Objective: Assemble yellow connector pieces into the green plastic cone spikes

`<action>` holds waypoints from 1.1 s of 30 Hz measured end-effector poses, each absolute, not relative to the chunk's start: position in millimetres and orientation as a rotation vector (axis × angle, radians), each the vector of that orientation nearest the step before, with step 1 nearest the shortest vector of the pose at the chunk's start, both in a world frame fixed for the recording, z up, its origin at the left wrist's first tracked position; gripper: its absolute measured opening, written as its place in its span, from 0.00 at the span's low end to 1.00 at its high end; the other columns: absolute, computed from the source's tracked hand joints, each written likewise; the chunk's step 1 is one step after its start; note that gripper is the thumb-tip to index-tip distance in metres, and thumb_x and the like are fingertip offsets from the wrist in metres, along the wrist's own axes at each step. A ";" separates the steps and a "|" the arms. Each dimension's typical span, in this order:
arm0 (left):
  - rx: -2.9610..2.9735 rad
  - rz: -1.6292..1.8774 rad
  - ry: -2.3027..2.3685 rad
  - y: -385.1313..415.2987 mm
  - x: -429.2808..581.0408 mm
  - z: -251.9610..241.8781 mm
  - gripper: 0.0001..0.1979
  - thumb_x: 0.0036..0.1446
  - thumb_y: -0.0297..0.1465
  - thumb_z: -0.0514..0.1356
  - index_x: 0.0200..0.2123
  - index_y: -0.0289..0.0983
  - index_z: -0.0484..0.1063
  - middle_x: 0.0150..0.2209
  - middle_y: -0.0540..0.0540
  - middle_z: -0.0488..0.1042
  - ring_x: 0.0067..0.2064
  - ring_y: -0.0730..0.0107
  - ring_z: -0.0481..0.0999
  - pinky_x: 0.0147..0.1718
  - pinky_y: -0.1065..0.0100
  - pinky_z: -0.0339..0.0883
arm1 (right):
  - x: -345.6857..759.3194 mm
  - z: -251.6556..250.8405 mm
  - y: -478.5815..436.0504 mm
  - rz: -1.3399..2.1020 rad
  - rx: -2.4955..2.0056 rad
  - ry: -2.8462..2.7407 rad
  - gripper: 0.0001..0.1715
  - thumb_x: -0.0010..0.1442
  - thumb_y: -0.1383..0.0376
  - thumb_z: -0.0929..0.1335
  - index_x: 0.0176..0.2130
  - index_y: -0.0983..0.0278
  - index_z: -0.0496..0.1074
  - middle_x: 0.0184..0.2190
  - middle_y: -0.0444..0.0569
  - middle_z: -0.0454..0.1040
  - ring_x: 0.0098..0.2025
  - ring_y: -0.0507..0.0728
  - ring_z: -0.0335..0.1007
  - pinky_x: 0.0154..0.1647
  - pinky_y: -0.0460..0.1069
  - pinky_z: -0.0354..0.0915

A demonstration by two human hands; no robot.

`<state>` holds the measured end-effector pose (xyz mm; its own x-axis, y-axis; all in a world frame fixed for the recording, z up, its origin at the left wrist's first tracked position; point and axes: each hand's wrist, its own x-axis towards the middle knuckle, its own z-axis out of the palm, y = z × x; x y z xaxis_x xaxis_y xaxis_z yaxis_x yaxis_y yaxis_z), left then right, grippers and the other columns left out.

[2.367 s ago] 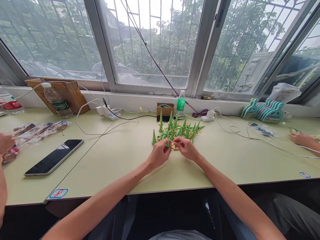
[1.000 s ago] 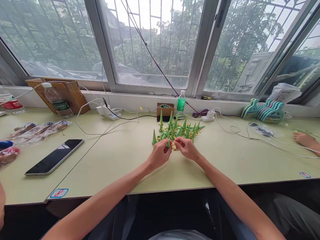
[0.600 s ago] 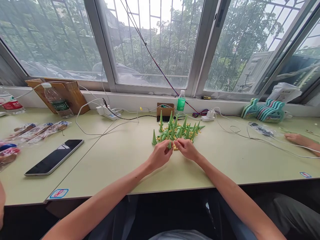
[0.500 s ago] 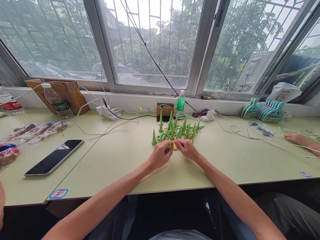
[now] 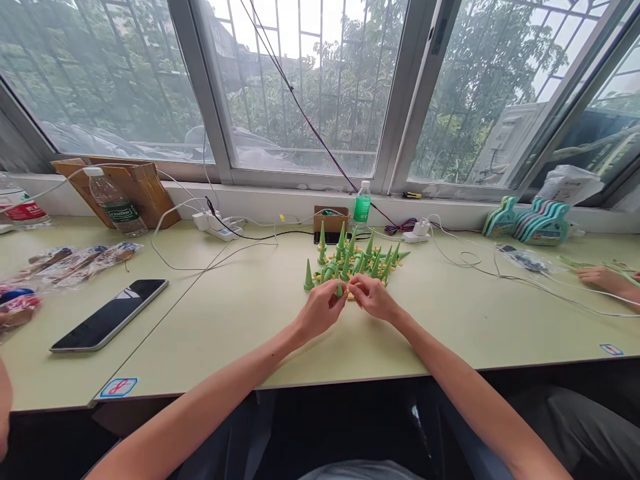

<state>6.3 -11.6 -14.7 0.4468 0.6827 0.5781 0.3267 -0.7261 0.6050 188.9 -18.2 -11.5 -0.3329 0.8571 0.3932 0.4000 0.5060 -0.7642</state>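
Observation:
My left hand (image 5: 320, 307) is closed around a green plastic watering spike (image 5: 339, 291), whose tip shows between thumb and fingers. Right beside it, my right hand (image 5: 373, 297) pinches at the end of that spike; what lies between its fingertips is too small and covered to make out. Just beyond both hands lies a cluster of green watering spikes (image 5: 345, 267) with small yellow valves, several standing point up and others lying down. One spike (image 5: 309, 276) stands upright at the cluster's left edge.
Behind the cluster are a small cardboard box (image 5: 331, 217) and a green-labelled bottle (image 5: 362, 204). A phone (image 5: 110, 316) lies at left, near wrapped packets (image 5: 80, 263). White cables (image 5: 480, 267) cross the table. At far right is another person's hand (image 5: 603, 277).
My right fingertips have shifted slightly and loosened a little beside the spike. My left hand keeps its hold in nearly the same place. The other person's hand moved slightly right.

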 end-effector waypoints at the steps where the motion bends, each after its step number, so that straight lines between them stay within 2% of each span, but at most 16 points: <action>1: 2.299 1.186 0.853 -11.5 6.3 -15.2 0.05 0.61 0.31 0.54 0.34 0.37 0.68 0.28 0.51 0.69 0.21 0.78 0.64 0.22 0.73 0.61 | 189.0 -11.7 -17.7 0.675 -1.044 -1.944 0.19 0.65 0.51 0.60 0.33 0.63 0.64 0.18 0.39 0.63 0.19 0.49 0.54 0.22 0.45 0.54; 6: 2.319 1.162 0.867 -10.8 6.3 -18.2 0.05 0.61 0.31 0.54 0.33 0.37 0.68 0.27 0.51 0.69 0.21 0.78 0.63 0.22 0.73 0.60 | 190.5 -15.1 -13.9 0.493 -1.091 -1.979 0.24 0.65 0.51 0.60 0.25 0.63 0.60 0.18 0.40 0.57 0.21 0.49 0.48 0.23 0.45 0.49; 12: 2.333 1.167 0.884 -10.7 7.1 -19.8 0.06 0.61 0.31 0.55 0.33 0.37 0.68 0.26 0.52 0.67 0.21 0.78 0.61 0.23 0.72 0.60 | 190.8 -20.0 -10.5 0.487 -1.091 -2.019 0.28 0.67 0.51 0.56 0.21 0.63 0.57 0.18 0.41 0.56 0.22 0.49 0.49 0.24 0.46 0.48; 15: 2.327 1.185 0.898 -10.4 7.2 -19.1 0.05 0.60 0.31 0.55 0.32 0.37 0.68 0.25 0.52 0.66 0.21 0.79 0.60 0.23 0.73 0.59 | 190.5 -18.6 -11.6 0.486 -1.090 -1.994 0.27 0.67 0.50 0.57 0.23 0.63 0.60 0.18 0.40 0.56 0.21 0.49 0.48 0.24 0.46 0.48; 19: 2.274 1.232 0.901 -9.9 6.7 -16.8 0.05 0.60 0.31 0.56 0.31 0.37 0.67 0.26 0.52 0.67 0.21 0.79 0.59 0.22 0.73 0.58 | 189.8 -15.4 -15.6 0.652 -1.053 -1.963 0.19 0.65 0.51 0.60 0.36 0.62 0.65 0.17 0.37 0.57 0.19 0.49 0.47 0.21 0.45 0.47; 22: 2.245 1.260 0.896 -9.5 6.5 -16.1 0.06 0.61 0.32 0.56 0.31 0.37 0.66 0.27 0.52 0.68 0.21 0.80 0.60 0.21 0.74 0.57 | 189.3 -15.1 -17.1 0.775 -1.004 -1.942 0.17 0.65 0.51 0.60 0.41 0.62 0.65 0.18 0.38 0.60 0.18 0.49 0.51 0.21 0.45 0.49; 28: 2.263 1.262 0.918 -9.2 6.6 -18.2 0.04 0.60 0.31 0.56 0.33 0.37 0.68 0.23 0.54 0.64 0.20 0.80 0.59 0.21 0.75 0.56 | 190.3 -17.1 -14.7 0.783 -0.995 -1.951 0.17 0.66 0.52 0.60 0.37 0.63 0.64 0.17 0.38 0.59 0.18 0.48 0.50 0.21 0.45 0.49; 33: 2.283 1.215 0.898 -9.2 5.7 -19.5 0.03 0.59 0.30 0.56 0.33 0.37 0.68 0.25 0.54 0.66 0.20 0.80 0.58 0.21 0.75 0.56 | 191.2 -16.5 -13.2 0.636 -1.040 -1.991 0.21 0.66 0.51 0.60 0.30 0.64 0.63 0.18 0.39 0.59 0.20 0.48 0.50 0.22 0.45 0.49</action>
